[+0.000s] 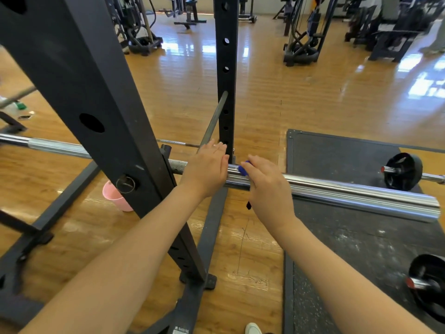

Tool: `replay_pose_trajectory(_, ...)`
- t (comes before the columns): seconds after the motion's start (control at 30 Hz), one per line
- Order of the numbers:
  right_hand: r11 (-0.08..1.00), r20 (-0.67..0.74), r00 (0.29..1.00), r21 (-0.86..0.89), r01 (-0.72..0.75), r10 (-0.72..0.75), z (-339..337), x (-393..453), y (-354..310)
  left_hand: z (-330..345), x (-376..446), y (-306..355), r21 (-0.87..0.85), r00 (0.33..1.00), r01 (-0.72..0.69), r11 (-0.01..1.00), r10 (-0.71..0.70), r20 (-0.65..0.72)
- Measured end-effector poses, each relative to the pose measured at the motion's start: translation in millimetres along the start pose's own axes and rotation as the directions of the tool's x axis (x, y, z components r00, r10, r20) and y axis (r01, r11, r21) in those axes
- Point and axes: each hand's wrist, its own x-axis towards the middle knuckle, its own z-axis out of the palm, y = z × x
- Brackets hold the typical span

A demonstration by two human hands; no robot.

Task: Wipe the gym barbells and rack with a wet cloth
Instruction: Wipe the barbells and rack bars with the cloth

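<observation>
A white shoe tip (252, 329) is seen at the bottom edge, on the wooden floor (313, 97). Beside it a black rubber mat (337, 237) is laid, with two plated bars resting on it. Above these, a chrome barbell (361, 194) is carried across the black rack (101, 104). The right hand (267, 186) is laid over the barbell's sleeve, its grip curled around a blue cloth (243, 169), of which only a small part is shown between fingers and metal. The left hand (207, 169) is rested on the bar just beside the rack's rear post, its grip spread with fingers straight. A pink bucket (115, 197) is partly hidden behind the front post. Other gym machines are seen far off.
</observation>
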Motion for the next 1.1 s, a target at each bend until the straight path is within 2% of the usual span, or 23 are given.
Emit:
replay_pose_trajectory(0.1, 0.997, 0.033, 0.997, -0.013, 0.075, -0.074, 1, -21, 2, -4, 8, 1, -0.026, 0.991, 0.095, 0.995, -0.092, 0.101)
replay_pose_trajectory(0.2, 0.992, -0.036, 0.992, -0.021, 0.122, -0.123, -9, -48, 16, -5, 12, -2, -0.022, 0.978, 0.139, 0.99, -0.134, 0.157)
replay_pose_trajectory(0.33, 1.0, -0.12, 0.993, -0.003, 0.01, -0.011, -18, -45, 27, -3, 10, -1, -0.067, 0.984, 0.138, 0.988, -0.13, 0.119)
replay_pose_trajectory(0.4, 0.995, -0.126, 0.988, 0.021, -0.093, 0.095, -18, -23, 22, -3, 9, 0, -0.072, 0.988, 0.125, 0.99, -0.117, 0.1)
replay_pose_trajectory(0.47, 0.992, -0.092, 0.988, 0.016, -0.126, 0.127, -9, -5, 13, -3, 8, 1, -0.072, 0.99, 0.119, 0.99, -0.112, 0.085)
replay_pose_trajectory(0.6, 0.998, -0.006, 0.999, -0.034, 0.053, -0.053, 10, -9, 0, -4, 6, 4, -0.078, 0.99, 0.123, 0.989, -0.117, 0.075)
replay_pose_trajectory(0.7, 0.994, 0.01, 0.994, -0.034, 0.105, -0.105, 2, -30, 5, -3, 5, 4, -0.094, 0.99, 0.134, 0.986, -0.129, 0.064)
replay_pose_trajectory(0.8, 0.997, -0.089, 0.995, -0.07, 0.04, -0.046, -19, -41, 21, -1, 5, 2, -0.102, 0.988, 0.145, 0.984, -0.138, 0.075)
replay_pose_trajectory(0.87, 0.993, -0.166, 0.984, -0.094, -0.078, 0.061, -35, -42, 37, -1, 5, 3, -0.094, 0.988, 0.138, 0.986, -0.131, 0.078)
replay_pose_trajectory(0.97, 0.972, -0.195, 0.958, -0.063, -0.227, 0.211, -43, -34, 44, -1, 4, 3, -0.102, 0.991, 0.125, 0.987, -0.12, 0.059)
replay_pose_trajectory(1.0, 0.971, -0.184, 0.96, -0.07, -0.228, 0.212, -36, -30, 39, -1, 4, 3, -0.109, 0.992, 0.123, 0.986, -0.118, 0.052)
replay_pose_trajectory(1.1, 0.992, -0.076, 0.992, -0.073, -0.106, 0.1, -4, -19, 14, -1, 4, 4, -0.12, 0.991, 0.133, 0.984, -0.13, 0.035)
